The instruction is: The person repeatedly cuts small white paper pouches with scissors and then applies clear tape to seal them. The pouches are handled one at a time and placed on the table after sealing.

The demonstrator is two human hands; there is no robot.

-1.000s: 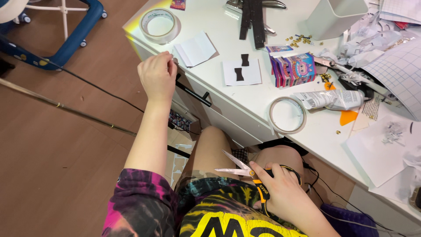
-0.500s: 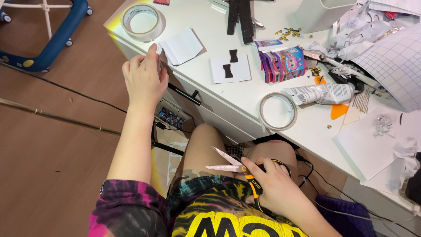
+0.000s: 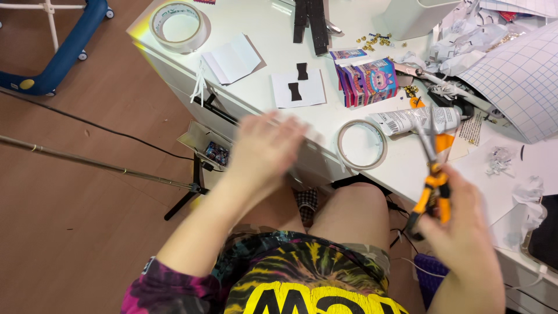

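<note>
**Scissors raised at desk edge; left hand empty**

Right hand closed around orange-handled scissors, blades pointing up over the white desk, tips near the squeezed tube. Left hand blurred, fingers spread, holding nothing, at the desk's front edge. Tape roll lies between the hands, flat on the desk. Beyond it: white card with two black bow shapes, colourful small box. Second tape roll at far left corner. Gridded sheet to the right.
</note>
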